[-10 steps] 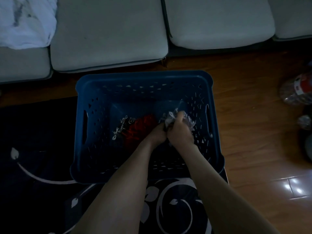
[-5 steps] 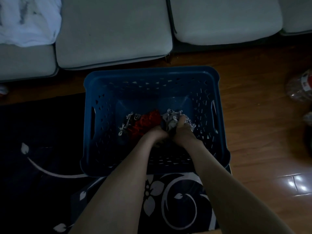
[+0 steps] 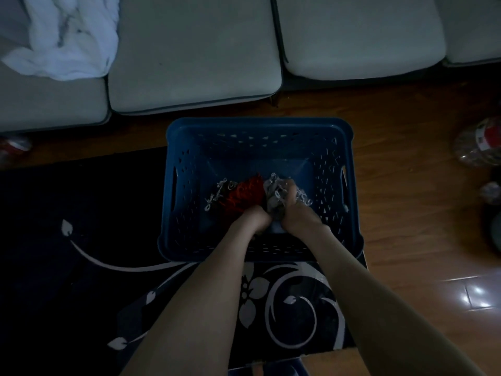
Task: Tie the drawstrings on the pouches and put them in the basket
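A blue plastic basket [image 3: 257,126] stands on the floor in front of me. Both my hands reach down into it. My right hand [image 3: 298,210] grips a grey patterned pouch [image 3: 275,198] near the basket's bottom. My left hand [image 3: 254,217] is curled against the same pouch from the left. Just left of it lies a red pouch [image 3: 244,192], and beyond that a dark pouch with a pale pattern [image 3: 218,192]. The drawstrings are hidden by my fingers in the dim light.
A dark rug with white flower swirls [image 3: 81,253] lies under the basket's near edge. Grey sofa cushions [image 3: 195,52] run along the back, with a white cloth [image 3: 62,36] at the left. Plastic bottles [image 3: 477,145] lie on the wooden floor at the right.
My hands have sunk a little lower into the basket with the grey pouch. The camera has tilted, so the basket sits further right in view.
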Demonstrator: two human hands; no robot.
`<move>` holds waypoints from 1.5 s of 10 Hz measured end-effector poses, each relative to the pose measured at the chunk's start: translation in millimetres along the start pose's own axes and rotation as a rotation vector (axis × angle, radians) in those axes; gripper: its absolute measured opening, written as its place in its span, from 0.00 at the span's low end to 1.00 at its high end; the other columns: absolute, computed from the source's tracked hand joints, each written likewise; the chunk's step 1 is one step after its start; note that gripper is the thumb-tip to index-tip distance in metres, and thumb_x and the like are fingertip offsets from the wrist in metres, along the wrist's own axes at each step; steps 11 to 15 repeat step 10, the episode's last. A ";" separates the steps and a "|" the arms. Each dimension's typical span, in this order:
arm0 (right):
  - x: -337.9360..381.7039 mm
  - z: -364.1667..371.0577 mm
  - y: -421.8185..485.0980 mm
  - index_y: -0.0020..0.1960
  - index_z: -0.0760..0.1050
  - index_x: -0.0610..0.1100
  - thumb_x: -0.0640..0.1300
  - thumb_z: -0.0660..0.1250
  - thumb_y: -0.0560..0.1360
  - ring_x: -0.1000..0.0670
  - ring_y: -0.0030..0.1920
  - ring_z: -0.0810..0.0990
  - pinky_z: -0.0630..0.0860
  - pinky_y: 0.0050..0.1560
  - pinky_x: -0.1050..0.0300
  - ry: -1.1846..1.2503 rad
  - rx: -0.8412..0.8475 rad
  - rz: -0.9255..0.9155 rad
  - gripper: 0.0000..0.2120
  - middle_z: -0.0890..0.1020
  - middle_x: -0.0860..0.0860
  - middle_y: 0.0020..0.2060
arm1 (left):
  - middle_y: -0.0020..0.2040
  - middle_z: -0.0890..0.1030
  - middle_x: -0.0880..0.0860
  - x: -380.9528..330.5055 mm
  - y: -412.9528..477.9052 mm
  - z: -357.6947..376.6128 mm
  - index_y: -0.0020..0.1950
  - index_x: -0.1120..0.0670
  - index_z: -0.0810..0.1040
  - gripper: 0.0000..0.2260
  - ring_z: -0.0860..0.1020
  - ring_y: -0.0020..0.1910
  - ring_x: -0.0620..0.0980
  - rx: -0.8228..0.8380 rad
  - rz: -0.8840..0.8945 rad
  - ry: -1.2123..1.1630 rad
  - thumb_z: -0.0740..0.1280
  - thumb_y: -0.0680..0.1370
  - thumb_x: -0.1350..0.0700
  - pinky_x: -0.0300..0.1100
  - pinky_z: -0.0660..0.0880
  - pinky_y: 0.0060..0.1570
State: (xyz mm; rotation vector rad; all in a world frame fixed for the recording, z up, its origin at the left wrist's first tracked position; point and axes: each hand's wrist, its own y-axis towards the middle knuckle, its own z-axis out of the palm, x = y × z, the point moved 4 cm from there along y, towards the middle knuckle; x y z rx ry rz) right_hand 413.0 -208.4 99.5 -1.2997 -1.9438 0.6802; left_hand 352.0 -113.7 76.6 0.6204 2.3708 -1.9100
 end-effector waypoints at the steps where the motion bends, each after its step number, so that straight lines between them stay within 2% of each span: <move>1: 9.2 -3.1 -15.7 0.74 0.27 0.45 0.37 0.58 0.77 0.41 0.53 0.79 0.72 0.45 0.52 -0.047 -0.026 0.048 0.42 0.74 0.37 0.62 | 0.56 0.79 0.59 12.6 -9.8 -6.1 0.60 0.61 0.74 0.15 0.79 0.55 0.56 -0.039 -0.001 0.044 0.58 0.82 0.52 0.45 0.74 0.49; 2: 19.5 -3.4 -32.0 0.76 0.33 0.44 0.38 0.58 0.77 0.40 0.55 0.78 0.71 0.44 0.52 -0.034 -0.057 0.048 0.39 0.73 0.37 0.63 | 0.56 0.79 0.59 28.1 -18.6 -13.3 0.60 0.61 0.75 0.16 0.79 0.54 0.56 -0.087 -0.009 0.081 0.58 0.82 0.51 0.44 0.73 0.48; 3: 33.9 2.2 -49.6 0.73 0.51 0.43 0.42 0.58 0.78 0.40 0.53 0.77 0.73 0.44 0.52 0.033 -0.101 -0.022 0.27 0.76 0.40 0.59 | 0.59 0.77 0.60 45.2 -31.8 -21.5 0.62 0.61 0.74 0.16 0.77 0.56 0.56 -0.162 -0.011 0.140 0.57 0.82 0.53 0.43 0.72 0.50; 4: 39.6 17.4 -55.4 0.68 0.64 0.44 0.56 0.55 0.79 0.42 0.58 0.75 0.72 0.50 0.52 -0.040 0.021 -0.093 0.23 0.75 0.44 0.61 | 0.60 0.77 0.60 59.7 -38.0 -26.4 0.62 0.62 0.75 0.16 0.76 0.56 0.56 -0.214 -0.004 0.129 0.56 0.82 0.53 0.41 0.71 0.48; 5: 37.9 28.9 -69.8 0.68 0.68 0.50 0.72 0.45 0.72 0.46 0.61 0.74 0.72 0.57 0.50 -0.102 0.206 -0.205 0.36 0.76 0.47 0.61 | 0.57 0.78 0.60 72.3 -43.5 -28.1 0.59 0.62 0.75 0.16 0.77 0.54 0.56 -0.238 -0.003 0.087 0.56 0.82 0.52 0.42 0.71 0.46; 6: 33.0 31.0 -92.3 0.63 0.70 0.53 0.72 0.49 0.73 0.49 0.53 0.77 0.72 0.51 0.54 -0.165 0.276 -0.383 0.31 0.79 0.50 0.50 | 0.54 0.78 0.60 80.0 -50.1 -25.3 0.58 0.62 0.75 0.15 0.77 0.53 0.56 -0.233 -0.021 0.041 0.55 0.82 0.54 0.42 0.71 0.45; 7: 34.7 26.1 -109.0 0.62 0.72 0.51 0.68 0.53 0.75 0.52 0.49 0.76 0.68 0.47 0.57 -0.246 0.319 -0.481 0.27 0.78 0.51 0.46 | 0.46 0.77 0.57 85.4 -58.1 -20.2 0.49 0.61 0.77 0.14 0.76 0.43 0.53 -0.168 0.016 0.078 0.55 0.82 0.55 0.41 0.71 0.39; 8: 39.0 18.9 -113.4 0.63 0.72 0.50 0.68 0.52 0.75 0.51 0.52 0.75 0.67 0.49 0.57 -0.363 0.291 -0.499 0.28 0.80 0.48 0.51 | 0.50 0.79 0.57 91.4 -67.7 -15.1 0.49 0.60 0.80 0.13 0.78 0.45 0.53 -0.115 0.092 0.131 0.57 0.81 0.58 0.42 0.75 0.42; 9: 39.3 14.7 -114.4 0.64 0.73 0.50 0.70 0.49 0.75 0.50 0.55 0.76 0.65 0.60 0.49 -0.512 0.236 -0.505 0.31 0.81 0.48 0.52 | 0.55 0.79 0.56 93.7 -72.6 -11.9 0.57 0.58 0.80 0.14 0.77 0.53 0.54 -0.101 0.148 0.154 0.57 0.80 0.58 0.43 0.75 0.52; 10: 36.3 19.3 -116.1 0.66 0.72 0.49 0.70 0.49 0.75 0.47 0.63 0.72 0.66 0.65 0.49 -0.454 0.273 -0.452 0.33 0.77 0.45 0.61 | 0.58 0.78 0.58 86.2 -80.1 -4.3 0.58 0.59 0.78 0.14 0.77 0.53 0.54 -0.105 0.166 0.239 0.55 0.80 0.60 0.41 0.72 0.47; 15: 36.3 19.3 -116.1 0.66 0.72 0.49 0.70 0.49 0.75 0.47 0.63 0.72 0.66 0.65 0.49 -0.454 0.273 -0.452 0.33 0.77 0.45 0.61 | 0.58 0.78 0.58 86.2 -80.1 -4.3 0.58 0.59 0.78 0.14 0.77 0.53 0.54 -0.105 0.166 0.239 0.55 0.80 0.60 0.41 0.72 0.47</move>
